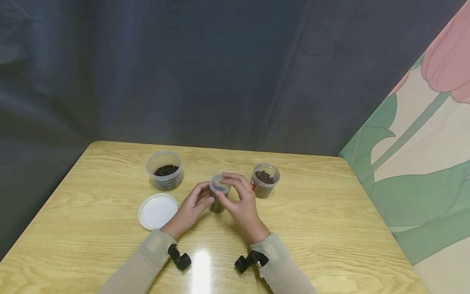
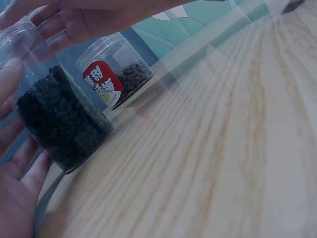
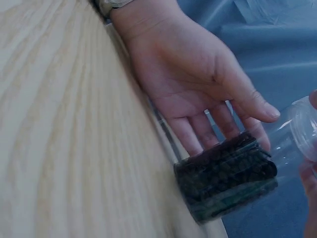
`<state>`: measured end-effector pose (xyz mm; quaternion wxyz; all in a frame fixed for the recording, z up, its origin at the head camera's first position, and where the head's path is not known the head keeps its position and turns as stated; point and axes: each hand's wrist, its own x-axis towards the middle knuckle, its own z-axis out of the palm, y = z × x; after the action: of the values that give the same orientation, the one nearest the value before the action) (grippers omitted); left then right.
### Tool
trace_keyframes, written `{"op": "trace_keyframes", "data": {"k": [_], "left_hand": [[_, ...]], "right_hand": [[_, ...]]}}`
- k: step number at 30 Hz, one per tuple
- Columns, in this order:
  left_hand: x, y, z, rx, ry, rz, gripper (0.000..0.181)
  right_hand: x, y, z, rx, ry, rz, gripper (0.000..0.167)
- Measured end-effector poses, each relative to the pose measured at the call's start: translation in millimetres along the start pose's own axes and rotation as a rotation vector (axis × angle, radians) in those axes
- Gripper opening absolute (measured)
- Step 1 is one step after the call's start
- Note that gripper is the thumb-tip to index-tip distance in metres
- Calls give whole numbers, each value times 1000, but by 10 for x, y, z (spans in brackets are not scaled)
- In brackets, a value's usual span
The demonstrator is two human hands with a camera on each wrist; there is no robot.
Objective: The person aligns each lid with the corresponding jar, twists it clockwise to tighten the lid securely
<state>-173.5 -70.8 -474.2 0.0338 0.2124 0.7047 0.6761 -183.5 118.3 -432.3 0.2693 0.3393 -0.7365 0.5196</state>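
A slim clear jar (image 1: 217, 207) of dark beans stands upright on the table between the two hands. My left hand (image 1: 191, 210) holds its side, with the thumb in front and the fingers curved behind, as the right wrist view shows of that hand (image 3: 183, 74) and the jar (image 3: 228, 181). Over the jar's top, my right hand (image 1: 240, 204) grips the translucent lid (image 1: 221, 183) by its rim between thumb and fingers. Beans fill roughly the lower part of the jar (image 2: 64, 119) in the left wrist view.
A wide clear tub (image 1: 166, 181) with dark beans stands at the back left, with a white round lid (image 1: 158, 211) lying in front of it. Right of the hands is an uncovered jar (image 1: 263, 190) of browner beans, its red label (image 2: 101, 79) showing in the left wrist view.
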Motion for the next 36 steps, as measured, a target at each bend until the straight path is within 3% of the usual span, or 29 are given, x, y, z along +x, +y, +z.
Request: {"op": "trace_keyframes", "data": {"k": [6, 15, 27, 36], "left_hand": [[-14, 15, -5, -4, -4, -19, 52], [-15, 6, -18, -16, 20, -7, 51], [3, -34, -23, -6, 16, 7, 50], [0, -18, -25, -25, -7, 22, 51]], "right_hand": [[-18, 22, 9, 43, -29, 42, 34], [-64, 99, -58, 314, -111, 274, 50], [-77, 168, -82, 341, -162, 348, 41], [-81, 189, -92, 341, -183, 380, 43]]}}
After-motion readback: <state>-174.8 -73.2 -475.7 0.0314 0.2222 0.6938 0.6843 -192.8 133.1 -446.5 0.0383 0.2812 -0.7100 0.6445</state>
